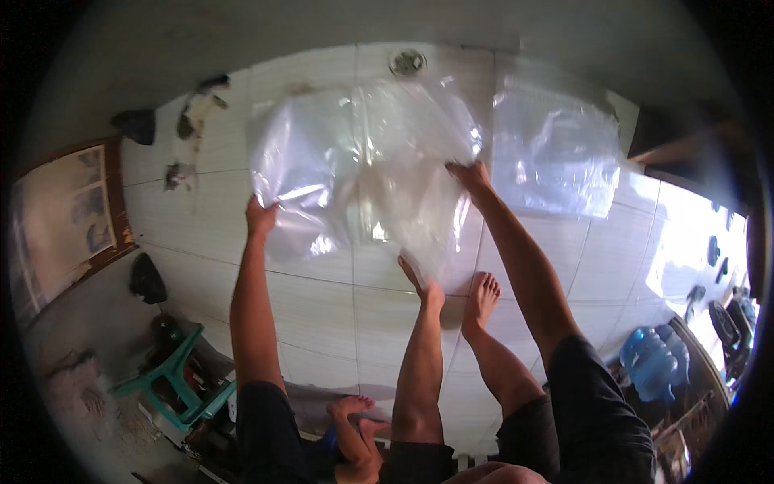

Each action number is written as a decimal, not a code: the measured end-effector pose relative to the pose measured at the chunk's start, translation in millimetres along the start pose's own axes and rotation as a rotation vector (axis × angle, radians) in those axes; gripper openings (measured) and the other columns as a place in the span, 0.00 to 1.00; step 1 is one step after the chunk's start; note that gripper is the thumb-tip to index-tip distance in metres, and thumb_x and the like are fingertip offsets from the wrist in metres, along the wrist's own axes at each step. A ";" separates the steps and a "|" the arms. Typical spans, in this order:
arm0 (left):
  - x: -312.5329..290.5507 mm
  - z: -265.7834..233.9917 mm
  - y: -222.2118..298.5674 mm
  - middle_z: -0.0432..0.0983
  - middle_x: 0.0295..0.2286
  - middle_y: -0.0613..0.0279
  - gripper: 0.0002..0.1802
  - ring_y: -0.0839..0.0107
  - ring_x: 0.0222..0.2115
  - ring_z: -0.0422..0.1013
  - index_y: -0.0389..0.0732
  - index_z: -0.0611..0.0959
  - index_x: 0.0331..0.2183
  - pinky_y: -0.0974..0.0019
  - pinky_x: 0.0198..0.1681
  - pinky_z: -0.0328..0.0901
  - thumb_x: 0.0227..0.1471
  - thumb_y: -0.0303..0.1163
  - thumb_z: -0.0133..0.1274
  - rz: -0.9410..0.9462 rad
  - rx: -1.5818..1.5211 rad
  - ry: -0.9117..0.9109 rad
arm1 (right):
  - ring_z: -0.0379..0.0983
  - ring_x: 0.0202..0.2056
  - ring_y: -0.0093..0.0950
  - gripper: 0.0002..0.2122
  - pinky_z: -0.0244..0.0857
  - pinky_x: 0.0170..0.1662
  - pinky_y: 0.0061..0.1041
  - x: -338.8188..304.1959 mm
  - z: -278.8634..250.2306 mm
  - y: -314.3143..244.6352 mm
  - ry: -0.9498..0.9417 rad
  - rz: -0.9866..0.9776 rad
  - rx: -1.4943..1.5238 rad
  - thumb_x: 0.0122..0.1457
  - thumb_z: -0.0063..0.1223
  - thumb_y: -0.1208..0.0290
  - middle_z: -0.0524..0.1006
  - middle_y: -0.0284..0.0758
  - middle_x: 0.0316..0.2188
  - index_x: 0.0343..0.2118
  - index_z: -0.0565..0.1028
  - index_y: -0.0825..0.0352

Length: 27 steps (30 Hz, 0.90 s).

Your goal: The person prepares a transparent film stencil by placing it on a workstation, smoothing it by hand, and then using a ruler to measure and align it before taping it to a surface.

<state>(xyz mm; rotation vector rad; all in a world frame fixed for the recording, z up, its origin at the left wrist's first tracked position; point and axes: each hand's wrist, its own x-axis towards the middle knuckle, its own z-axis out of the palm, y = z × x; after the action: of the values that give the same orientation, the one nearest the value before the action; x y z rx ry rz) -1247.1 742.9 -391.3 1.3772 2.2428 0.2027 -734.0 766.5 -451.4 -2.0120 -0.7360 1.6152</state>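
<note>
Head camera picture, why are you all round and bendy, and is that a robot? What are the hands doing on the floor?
No robot here! A person wears a camera on their head, looking down, so you see nearly what they see. Its very wide lens makes straight lines curve near the edges.

The two arms belong to that person. Their left hand and right hand each hold some shiny clear plastic. I can't tell whether it is one piece or several.

It is spread over a pale tiled floor. To the right lies more see-through plastic. A round drain is beyond the hands, and a cat is on the left.
</note>
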 end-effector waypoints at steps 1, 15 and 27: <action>16.8 18.9 -10.5 0.75 0.46 0.45 0.34 0.52 0.47 0.73 0.33 0.74 0.51 0.51 0.50 0.66 0.42 0.37 0.63 -0.022 0.040 0.029 | 0.76 0.29 0.28 0.19 0.70 0.35 0.30 18.9 8.6 -3.7 0.016 0.000 -0.047 0.51 0.68 0.61 0.81 0.38 0.29 0.37 0.80 0.75; -4.3 104.1 -50.9 0.58 0.60 0.32 0.76 0.39 0.61 0.56 0.24 0.59 0.63 0.41 0.63 0.49 0.29 0.77 0.61 0.174 0.462 0.181 | 0.65 0.60 0.51 0.47 0.59 0.63 0.40 -83.2 -79.4 17.3 0.144 -0.149 -0.394 0.49 0.67 0.44 0.66 0.58 0.59 0.61 0.61 0.79; -210.6 305.7 418.0 0.76 0.41 0.52 0.19 0.52 0.48 0.70 0.36 0.78 0.42 0.53 0.51 0.65 0.47 0.30 0.61 0.825 -0.236 -0.395 | 0.43 0.71 0.42 0.30 0.40 0.68 0.51 26.3 -236.4 75.2 0.223 -0.626 -1.176 0.63 0.53 0.54 0.50 0.38 0.71 0.67 0.60 0.49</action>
<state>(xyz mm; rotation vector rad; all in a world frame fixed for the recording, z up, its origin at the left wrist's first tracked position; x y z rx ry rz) -689.9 720.5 -429.5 1.9251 1.2013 0.4099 -489.1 722.7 -469.7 -2.1578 -2.2808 0.5450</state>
